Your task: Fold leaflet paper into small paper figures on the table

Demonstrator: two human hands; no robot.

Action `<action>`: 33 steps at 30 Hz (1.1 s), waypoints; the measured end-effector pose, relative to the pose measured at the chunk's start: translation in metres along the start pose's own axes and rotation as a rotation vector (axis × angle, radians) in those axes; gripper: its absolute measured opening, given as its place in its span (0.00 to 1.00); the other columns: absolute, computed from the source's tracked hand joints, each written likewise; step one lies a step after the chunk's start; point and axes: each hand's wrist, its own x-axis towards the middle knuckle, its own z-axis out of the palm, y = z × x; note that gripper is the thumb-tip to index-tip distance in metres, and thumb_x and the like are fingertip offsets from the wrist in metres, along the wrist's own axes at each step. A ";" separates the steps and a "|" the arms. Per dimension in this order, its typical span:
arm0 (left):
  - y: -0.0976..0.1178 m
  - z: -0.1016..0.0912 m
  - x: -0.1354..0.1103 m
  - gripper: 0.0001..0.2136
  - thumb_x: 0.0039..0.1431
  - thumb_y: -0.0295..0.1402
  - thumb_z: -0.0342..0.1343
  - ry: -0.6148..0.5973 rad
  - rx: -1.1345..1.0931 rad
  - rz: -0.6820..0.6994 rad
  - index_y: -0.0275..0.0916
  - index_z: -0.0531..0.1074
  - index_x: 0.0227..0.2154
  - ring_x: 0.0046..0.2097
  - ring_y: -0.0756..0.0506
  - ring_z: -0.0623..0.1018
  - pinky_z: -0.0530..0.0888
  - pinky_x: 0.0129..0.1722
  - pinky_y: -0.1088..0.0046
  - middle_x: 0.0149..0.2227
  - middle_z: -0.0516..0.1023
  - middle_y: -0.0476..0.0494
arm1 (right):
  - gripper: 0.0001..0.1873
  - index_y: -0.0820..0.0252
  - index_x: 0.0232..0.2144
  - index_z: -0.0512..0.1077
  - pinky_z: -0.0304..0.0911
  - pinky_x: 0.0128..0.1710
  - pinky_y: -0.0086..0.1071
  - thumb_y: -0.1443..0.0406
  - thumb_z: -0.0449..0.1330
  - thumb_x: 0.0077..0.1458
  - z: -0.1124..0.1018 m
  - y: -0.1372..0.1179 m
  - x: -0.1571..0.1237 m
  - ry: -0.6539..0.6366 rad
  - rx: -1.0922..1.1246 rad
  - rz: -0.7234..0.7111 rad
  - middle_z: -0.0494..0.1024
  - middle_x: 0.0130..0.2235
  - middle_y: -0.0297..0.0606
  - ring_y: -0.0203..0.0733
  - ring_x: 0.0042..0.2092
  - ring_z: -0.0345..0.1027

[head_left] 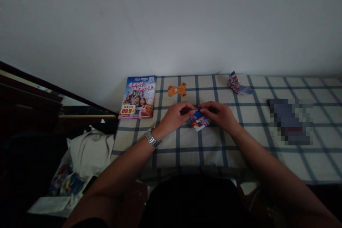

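Between my two hands is a small piece of folded printed paper (199, 120), blue at the top with a colourful lower part. The fingers of my left hand (179, 114) are closed on its left edge; a metal watch (151, 137) sits on that wrist. Thumb and fingers of my right hand (219, 114) pinch its upper right edge. The paper is just above or on the checked cloth; I cannot tell which. A stack of printed flyers (139, 98) lies to the left of my hands, showing "89.9" on the top sheet.
The checked cloth (165, 156) covers the table against a pale wall. Beyond my hands lie an orange bear-shaped figure (176, 89) and a crumpled, folded printed paper (237, 85). A blurred-out dark flat object (290, 121) rests at right. White bags (91, 149) stand low at left.
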 end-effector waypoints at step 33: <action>0.003 0.003 -0.003 0.09 0.69 0.34 0.61 0.069 -0.057 0.039 0.42 0.76 0.49 0.43 0.48 0.82 0.80 0.46 0.71 0.43 0.82 0.44 | 0.15 0.54 0.44 0.81 0.74 0.38 0.37 0.52 0.67 0.62 0.004 0.000 -0.002 0.010 -0.015 -0.129 0.86 0.41 0.39 0.45 0.39 0.79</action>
